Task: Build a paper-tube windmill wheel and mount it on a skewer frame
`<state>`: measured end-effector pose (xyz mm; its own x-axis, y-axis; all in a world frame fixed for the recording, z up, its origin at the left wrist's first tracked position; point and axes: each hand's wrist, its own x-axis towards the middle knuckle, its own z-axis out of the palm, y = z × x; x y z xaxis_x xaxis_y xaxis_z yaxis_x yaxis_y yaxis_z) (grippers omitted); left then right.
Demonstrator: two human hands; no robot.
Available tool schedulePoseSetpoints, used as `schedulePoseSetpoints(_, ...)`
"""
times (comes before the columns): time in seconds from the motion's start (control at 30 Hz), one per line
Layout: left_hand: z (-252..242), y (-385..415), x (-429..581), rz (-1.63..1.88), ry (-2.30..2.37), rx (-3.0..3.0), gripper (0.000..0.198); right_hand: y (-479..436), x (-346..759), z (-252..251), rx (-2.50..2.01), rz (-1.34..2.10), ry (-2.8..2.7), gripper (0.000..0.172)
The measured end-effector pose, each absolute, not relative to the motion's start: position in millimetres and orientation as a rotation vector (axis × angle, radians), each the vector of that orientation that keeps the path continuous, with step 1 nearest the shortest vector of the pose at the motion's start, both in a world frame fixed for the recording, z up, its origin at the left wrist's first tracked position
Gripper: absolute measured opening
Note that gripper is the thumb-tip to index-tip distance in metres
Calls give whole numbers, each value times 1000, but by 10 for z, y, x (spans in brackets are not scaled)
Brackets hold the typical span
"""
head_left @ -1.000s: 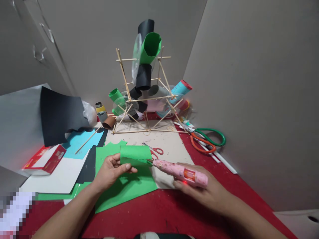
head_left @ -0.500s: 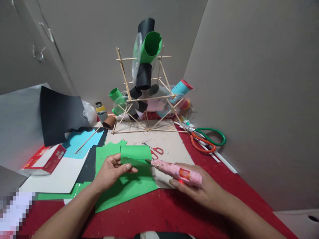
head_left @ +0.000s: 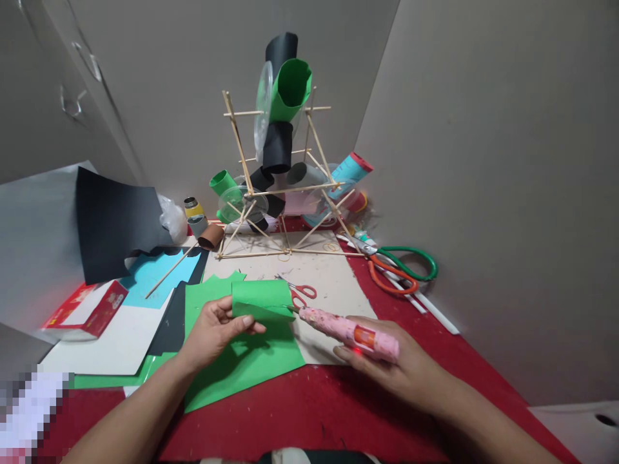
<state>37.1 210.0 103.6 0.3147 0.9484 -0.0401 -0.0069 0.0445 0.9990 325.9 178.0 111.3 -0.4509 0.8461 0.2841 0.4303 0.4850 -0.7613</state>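
A rolled piece of green paper (head_left: 264, 295) is pinched at its left end by my left hand (head_left: 220, 328), its loose flap lifted a little along the front. My right hand (head_left: 401, 361) is wrapped round a pink hot glue gun (head_left: 345, 330) with a lit red light on its side. The gun's nozzle meets the right end of the flap; whether it touches I cannot tell. Beneath the roll lies a larger green sheet (head_left: 242, 380) with a scalloped top edge. Small red-handled scissors (head_left: 305, 291) lie just behind the roll.
A stick frame (head_left: 290, 252) with green and black paper tubes stands at the back. Large scissors (head_left: 406, 264) with green and orange handles lie to the right. On the left are a red box (head_left: 89, 309), blue paper (head_left: 162, 277) and a curved black sheet (head_left: 116, 225).
The glue gun has slid slightly right along the roll's flap edge, towards its right end. The flap stands a bit more open; my left hand keeps its hold.
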Motion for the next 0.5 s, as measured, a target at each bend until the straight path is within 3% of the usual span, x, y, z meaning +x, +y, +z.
schedulePoseSetpoints(0.2, 1064, 2093, 380, 953, 1017, 1290, 30, 1780, 3266, 1117, -1073, 811, -2053, 28)
schedulePoseSetpoints(0.5, 1044, 2089, 384, 933, 975, 1337, 24, 1795, 3147, 1148, -1016, 804, -2088, 25)
